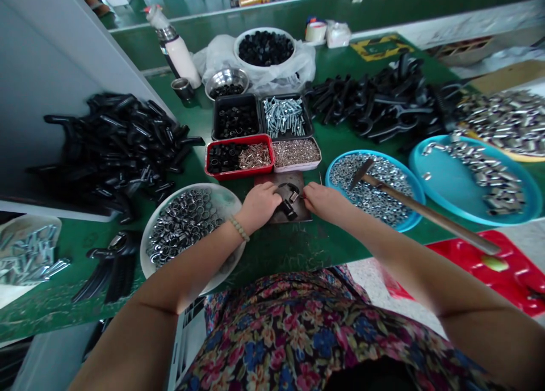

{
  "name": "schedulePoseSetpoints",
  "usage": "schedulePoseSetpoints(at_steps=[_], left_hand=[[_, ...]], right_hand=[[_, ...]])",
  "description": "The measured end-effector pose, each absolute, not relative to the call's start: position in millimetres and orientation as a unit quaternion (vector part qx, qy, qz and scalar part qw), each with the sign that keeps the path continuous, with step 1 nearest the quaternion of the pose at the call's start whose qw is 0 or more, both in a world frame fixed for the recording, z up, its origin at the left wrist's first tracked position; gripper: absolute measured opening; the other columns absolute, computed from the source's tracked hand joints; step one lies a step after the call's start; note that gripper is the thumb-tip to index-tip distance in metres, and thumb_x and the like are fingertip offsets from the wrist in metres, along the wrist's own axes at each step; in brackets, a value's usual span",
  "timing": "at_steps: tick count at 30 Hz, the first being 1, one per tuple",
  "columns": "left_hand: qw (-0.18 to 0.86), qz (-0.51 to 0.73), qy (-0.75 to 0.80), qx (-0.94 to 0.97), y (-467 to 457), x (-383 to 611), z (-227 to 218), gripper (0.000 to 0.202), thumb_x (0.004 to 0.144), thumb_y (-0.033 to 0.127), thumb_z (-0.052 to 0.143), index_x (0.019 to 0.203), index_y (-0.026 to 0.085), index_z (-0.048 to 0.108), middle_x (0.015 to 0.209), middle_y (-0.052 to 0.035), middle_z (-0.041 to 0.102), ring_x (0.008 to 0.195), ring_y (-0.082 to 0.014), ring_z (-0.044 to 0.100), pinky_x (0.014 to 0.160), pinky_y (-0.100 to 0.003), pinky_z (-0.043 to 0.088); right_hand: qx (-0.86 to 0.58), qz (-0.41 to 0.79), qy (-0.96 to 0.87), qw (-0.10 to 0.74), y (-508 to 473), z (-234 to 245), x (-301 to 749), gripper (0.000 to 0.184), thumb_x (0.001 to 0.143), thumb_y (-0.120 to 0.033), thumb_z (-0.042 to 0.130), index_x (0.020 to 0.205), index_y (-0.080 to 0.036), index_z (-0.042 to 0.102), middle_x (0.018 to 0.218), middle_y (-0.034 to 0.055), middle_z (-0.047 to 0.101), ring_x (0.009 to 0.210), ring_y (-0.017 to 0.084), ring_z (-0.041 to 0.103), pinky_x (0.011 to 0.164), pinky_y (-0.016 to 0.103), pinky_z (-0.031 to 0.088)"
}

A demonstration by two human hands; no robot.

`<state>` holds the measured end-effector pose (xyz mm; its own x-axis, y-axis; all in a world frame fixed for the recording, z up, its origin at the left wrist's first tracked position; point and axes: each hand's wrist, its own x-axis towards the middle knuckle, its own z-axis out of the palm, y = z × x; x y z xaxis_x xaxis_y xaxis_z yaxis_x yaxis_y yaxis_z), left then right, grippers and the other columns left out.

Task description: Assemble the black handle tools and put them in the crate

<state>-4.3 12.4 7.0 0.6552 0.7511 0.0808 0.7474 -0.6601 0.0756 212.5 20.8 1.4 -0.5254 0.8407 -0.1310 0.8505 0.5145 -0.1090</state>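
My left hand (258, 206) presses on a black plastic part (287, 201) lying on a dark metal plate (272, 182). My right hand (326, 204) comes in from the other side, its fingertips pinching a small metal piece (301, 197) against the black part. A hammer (419, 205) with a wooden handle lies across the blue tray of steel nuts (366, 152), beside my right forearm and not in my grip.
A white bowl of metal rings (191, 188) sits left of the plate. Behind it are a red tray (238, 172), black trays, and heaps of black plastic parts. A teal tray of metal pieces (468, 215) stands on the right. The green bench edge runs close to my body.
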Motion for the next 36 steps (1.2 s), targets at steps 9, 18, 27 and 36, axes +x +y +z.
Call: schedulePoseSetpoints(at_steps=[9, 18, 27, 36], left_hand=[[0.079, 0.106, 0.458, 0.879, -12.6, -19.1, -0.7, 0.042, 0.086, 0.036, 0.06, 0.124, 0.017, 0.059, 0.133, -0.0101, 0.055, 0.127, -0.0268, 0.045, 0.113, -0.047, 0.029], [0.092, 0.109, 0.452, 0.88, -10.8, -21.2, 0.3, 0.038, 0.087, 0.034, 0.058, 0.121, 0.016, 0.062, 0.134, -0.0106, 0.055, 0.126, -0.0267, 0.045, 0.112, -0.045, 0.029], [0.105, 0.114, 0.454, 0.877, -10.0, -23.5, -1.9, 0.042, 0.087, 0.033, 0.059, 0.125, 0.015, 0.059, 0.134, -0.0113, 0.054, 0.127, -0.0261, 0.045, 0.114, -0.046, 0.027], [0.108, 0.139, 0.464, 0.868, -9.6, -26.3, -12.4, 0.043, 0.085, 0.033, 0.062, 0.126, 0.018, 0.059, 0.137, -0.0113, 0.051, 0.129, -0.0277, 0.043, 0.115, -0.05, 0.024]], right_hand=[[0.492, -0.299, 0.803, -0.154, 39.3, 11.5, 221.5, 0.01, 0.08, -0.015, 0.055, 0.085, -0.02, 0.062, 0.077, 0.0015, 0.067, 0.071, 0.015, 0.062, 0.066, 0.027, 0.047], [0.449, -0.196, 0.868, -0.085, 42.8, 15.2, 212.0, 0.015, 0.087, -0.015, 0.051, 0.09, -0.016, 0.065, 0.089, 0.0081, 0.067, 0.081, 0.018, 0.061, 0.072, 0.029, 0.046], [0.394, -0.061, 0.917, -0.013, 31.9, 17.2, 227.4, 0.033, 0.094, -0.025, 0.047, 0.123, -0.016, 0.06, 0.111, 0.0151, 0.062, 0.096, 0.024, 0.06, 0.078, 0.035, 0.047], [0.633, 0.089, 0.766, 0.069, 10.5, 6.7, 345.8, 0.04, 0.095, -0.032, 0.037, 0.125, -0.01, 0.053, 0.107, 0.0214, 0.063, 0.094, 0.034, 0.06, 0.072, 0.043, 0.045]])
